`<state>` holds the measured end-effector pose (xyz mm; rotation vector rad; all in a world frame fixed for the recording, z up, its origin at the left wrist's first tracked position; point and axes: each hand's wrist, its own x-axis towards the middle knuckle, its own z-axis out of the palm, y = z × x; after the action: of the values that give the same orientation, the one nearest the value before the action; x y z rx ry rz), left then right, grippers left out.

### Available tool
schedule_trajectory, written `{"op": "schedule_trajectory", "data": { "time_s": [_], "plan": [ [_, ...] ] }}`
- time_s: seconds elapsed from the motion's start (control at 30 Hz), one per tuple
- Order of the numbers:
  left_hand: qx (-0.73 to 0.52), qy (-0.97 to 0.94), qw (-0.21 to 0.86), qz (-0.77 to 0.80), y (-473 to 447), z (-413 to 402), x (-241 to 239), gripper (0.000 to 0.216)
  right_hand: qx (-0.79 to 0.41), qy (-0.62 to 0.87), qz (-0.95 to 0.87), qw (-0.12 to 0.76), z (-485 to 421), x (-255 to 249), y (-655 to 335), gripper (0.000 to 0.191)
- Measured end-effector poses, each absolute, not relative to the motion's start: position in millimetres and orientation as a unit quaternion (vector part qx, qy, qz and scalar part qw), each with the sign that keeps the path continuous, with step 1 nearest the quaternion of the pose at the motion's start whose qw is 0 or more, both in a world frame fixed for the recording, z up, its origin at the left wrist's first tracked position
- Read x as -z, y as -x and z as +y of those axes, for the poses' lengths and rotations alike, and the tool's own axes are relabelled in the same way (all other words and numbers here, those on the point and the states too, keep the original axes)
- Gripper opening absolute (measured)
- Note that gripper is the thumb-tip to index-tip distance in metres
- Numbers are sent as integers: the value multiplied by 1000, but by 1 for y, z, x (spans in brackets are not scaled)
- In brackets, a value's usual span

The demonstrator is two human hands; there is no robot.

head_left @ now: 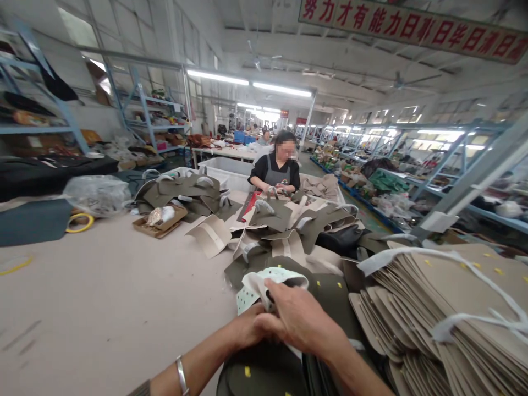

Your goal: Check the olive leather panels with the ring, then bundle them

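Observation:
A mint-green cloth with dark dots (pixel 247 295) is bunched up in front of me, its white underside folded outward. My right hand (pixel 303 316) is closed on the cloth, with a finger pressed along its upper fold. My left hand (pixel 249 325) grips it from the lower left; the right hand partly covers its fingers. Both hands touch each other. Beneath them lie dark olive panels (pixel 264 368) with small yellow tabs. To the right is a tall stack of beige panels (pixel 412 319), tied with white strips (pixel 466 257).
Olive and beige bag pieces (pixel 284 220) are heaped across the table (pixel 124 308). A cardboard tray (pixel 159 223), yellow tape roll (pixel 80 223) and clear plastic bag (pixel 99 193) lie at left. Another person (pixel 278 165) works behind the heap. A slanted metal post (pixel 474 187) rises at right.

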<state>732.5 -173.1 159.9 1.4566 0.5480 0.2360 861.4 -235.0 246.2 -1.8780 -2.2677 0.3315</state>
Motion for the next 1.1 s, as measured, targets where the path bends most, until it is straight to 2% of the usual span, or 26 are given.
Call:
{"op": "schedule_trajectory", "data": {
  "time_s": [0.1, 0.17, 0.23, 0.33, 0.43, 0.53, 0.6, 0.67, 0.77, 0.87, 0.97, 1.1],
  "plan": [
    [-137, -616, 720, 289, -738, -176, -159, 49, -102, 718, -688, -22, -262, -254, -892, 32],
    [-156, -589, 732, 304, -740, -178, -159, 56, -128, 741, -656, -60, -282, -251, -909, 32],
    [-171, -564, 745, 314, -741, -179, -159, 53, -169, 743, -645, -54, -300, -243, -919, 33],
    [-170, -567, 737, 326, -741, -178, -158, 35, -232, 720, -653, -37, -315, -227, -923, 28],
    [-158, -605, 711, 321, -740, -178, -158, 18, -234, 699, -675, 35, -312, -209, -919, 24],
    [-161, -656, 678, 292, -738, -179, -159, 10, -209, 668, -684, 206, -294, -195, -914, 31],
    [-169, -728, 609, 264, -736, -180, -160, 3, -231, 617, -692, 296, -280, -188, -909, 36],
    [-178, -811, 506, 233, -733, -181, -161, 12, -271, 574, -700, 329, -266, -181, -904, 41],
    [-184, -896, 350, 201, -731, -183, -157, 23, -309, 565, -696, 318, -252, -175, -899, 50],
    [-211, -945, 168, 185, -734, -185, -149, 21, -323, 577, -687, 300, -245, -176, -898, 39],
    [-292, -944, -7, 151, -740, -183, -141, 19, -337, 586, -678, 289, -239, -178, -900, 29],
    [-359, -919, -95, 134, -741, -175, -136, 23, -407, 602, -625, 286, -226, -168, -905, 24]
  ]
}}
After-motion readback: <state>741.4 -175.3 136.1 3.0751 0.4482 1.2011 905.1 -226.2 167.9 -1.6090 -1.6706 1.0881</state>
